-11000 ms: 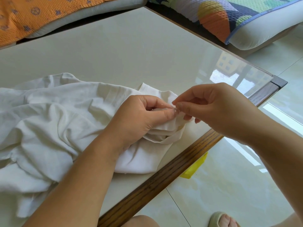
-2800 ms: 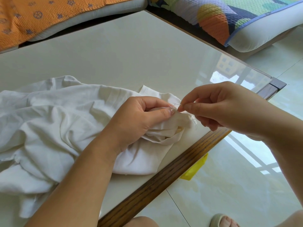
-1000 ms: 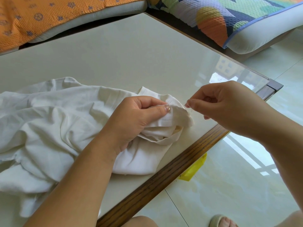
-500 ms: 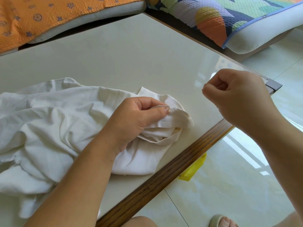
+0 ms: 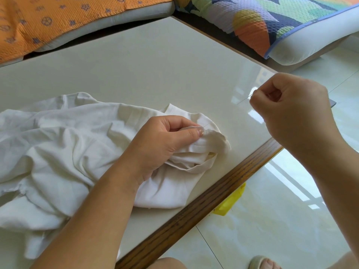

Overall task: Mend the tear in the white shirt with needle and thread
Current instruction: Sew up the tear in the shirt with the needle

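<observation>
Where the white shirt (image 5: 64, 148) lies: crumpled on the near left part of the table top, with one bunched fold reaching toward the wooden edge.
Left hand (image 5: 165, 146): rests on the shirt and grasps a raised fold of it, thumb pressed against curled fingers (the thumbnail faces right).
Right hand (image 5: 291, 117): raised over the table's right corner, well apart from the shirt; fingers curled tight, thumb and forefinger pinching the thread.
Thread (image 5: 245, 100): a thin pale strand leaving the right-hand pinch and slanting down-left toward the held fold; its middle span is too faint to trace (the needle cannot be told apart from the strand).
Table (image 5: 155, 65): glossy cream top, with a dark wooden edge (image 5: 213, 193) on the near side.
Yellow object (image 5: 231, 202): on the tiled floor, partly under the wooden edge.
Cushions: orange patterned cushion (image 5: 58, 16) beyond the far left side; multicoloured cushion (image 5: 272, 22) beyond the far right.
</observation>
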Motion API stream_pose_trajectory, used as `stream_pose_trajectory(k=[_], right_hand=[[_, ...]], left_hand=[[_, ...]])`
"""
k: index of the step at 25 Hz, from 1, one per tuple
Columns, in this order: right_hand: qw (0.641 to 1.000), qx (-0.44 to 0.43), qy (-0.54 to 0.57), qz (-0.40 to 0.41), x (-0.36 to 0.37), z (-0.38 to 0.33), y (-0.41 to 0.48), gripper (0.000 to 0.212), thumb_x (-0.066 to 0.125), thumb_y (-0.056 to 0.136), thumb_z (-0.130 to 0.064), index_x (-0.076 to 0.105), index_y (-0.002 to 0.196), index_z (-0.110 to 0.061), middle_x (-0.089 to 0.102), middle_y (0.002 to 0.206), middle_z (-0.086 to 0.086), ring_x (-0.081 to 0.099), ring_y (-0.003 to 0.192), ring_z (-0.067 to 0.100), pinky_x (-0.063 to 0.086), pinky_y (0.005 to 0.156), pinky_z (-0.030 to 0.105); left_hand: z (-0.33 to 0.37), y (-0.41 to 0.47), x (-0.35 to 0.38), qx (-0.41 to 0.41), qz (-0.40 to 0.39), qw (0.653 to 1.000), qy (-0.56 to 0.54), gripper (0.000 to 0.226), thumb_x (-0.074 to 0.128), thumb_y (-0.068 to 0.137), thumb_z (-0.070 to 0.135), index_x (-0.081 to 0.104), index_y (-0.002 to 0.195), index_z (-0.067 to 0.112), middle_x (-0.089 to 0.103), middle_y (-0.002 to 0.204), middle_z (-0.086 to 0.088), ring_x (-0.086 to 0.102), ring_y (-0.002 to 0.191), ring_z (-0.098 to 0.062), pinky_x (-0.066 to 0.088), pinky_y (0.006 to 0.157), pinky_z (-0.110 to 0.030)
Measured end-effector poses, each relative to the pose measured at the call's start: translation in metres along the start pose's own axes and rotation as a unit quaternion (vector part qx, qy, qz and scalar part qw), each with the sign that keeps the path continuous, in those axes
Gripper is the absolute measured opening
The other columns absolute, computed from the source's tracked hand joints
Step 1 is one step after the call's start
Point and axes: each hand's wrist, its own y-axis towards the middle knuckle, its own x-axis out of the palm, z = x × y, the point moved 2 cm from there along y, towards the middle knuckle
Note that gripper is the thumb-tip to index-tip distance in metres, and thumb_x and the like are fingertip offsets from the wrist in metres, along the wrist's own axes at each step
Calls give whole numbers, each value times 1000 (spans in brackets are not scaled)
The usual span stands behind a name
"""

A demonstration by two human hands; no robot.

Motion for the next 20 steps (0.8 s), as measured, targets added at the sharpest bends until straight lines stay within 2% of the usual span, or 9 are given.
stream_pose_trajectory(k=[3,5,7,8,9,12,14,17,20], right_hand=[[1000,17,-12,-8,0,0,0,14,56,91,-18,62,79,-12,53,68,-6,46,61,8,32,53,20],[997,30,-37,-67,5,5,1,19,54,94,-22,64,83,-11,56,70,-3,47,61,9,33,52,22],[988,37,-70,-132,10,9,0,29,51,98,-28,66,90,-5,61,74,7,53,65,20,39,54,29],[988,33,-77,-130,10,11,1,34,49,99,-30,66,93,-2,62,76,11,55,68,23,40,58,31],[992,25,-71,-106,8,10,2,35,48,99,-31,67,94,-2,62,75,8,54,68,20,39,57,29],[997,-8,32,-72,-1,-2,0,21,52,97,-31,71,98,-21,56,68,-17,54,60,7,36,50,7],[986,-35,73,-146,1,-8,-4,13,59,93,-32,72,94,-29,61,63,-18,59,64,-2,39,53,1],[959,-54,73,-267,9,-9,-11,13,61,86,-38,73,88,-33,67,67,-12,59,62,2,44,55,11],[948,-81,73,-298,14,-12,-14,19,63,75,-50,67,81,-32,54,55,-9,47,50,4,37,48,12]], left_hand=[[0,-1,-1,-1,-1,1000,3,7,73,85,18,78,87,13,74,81,-3,70,81,-16,53,81,-32],[0,0,-1,-1,-1,1000,3,6,73,84,18,78,85,15,74,79,-2,69,80,-15,53,80,-31],[0,-1,-1,0,-1,1000,-1,5,73,85,17,78,84,16,73,78,-1,69,79,-14,52,79,-31],[0,-1,-1,0,-2,1000,-3,5,72,85,16,78,84,16,73,78,0,69,79,-14,52,80,-31],[1,-1,-1,0,-3,1000,-4,5,72,85,16,78,85,15,73,78,-1,69,80,-14,52,80,-31],[1,0,-1,0,-7,1000,2,6,73,85,17,78,86,16,73,80,-1,69,81,-14,52,81,-31],[1,0,-1,1,-5,1000,5,6,73,84,17,78,84,17,74,79,0,69,80,-13,51,78,-30],[1,0,0,0,-6,1000,5,6,72,84,16,78,84,17,74,79,-1,70,79,-14,51,74,-29],[2,-1,-1,-2,-9,1000,11,7,71,85,16,78,85,17,75,81,-2,71,80,-15,53,73,-27]])
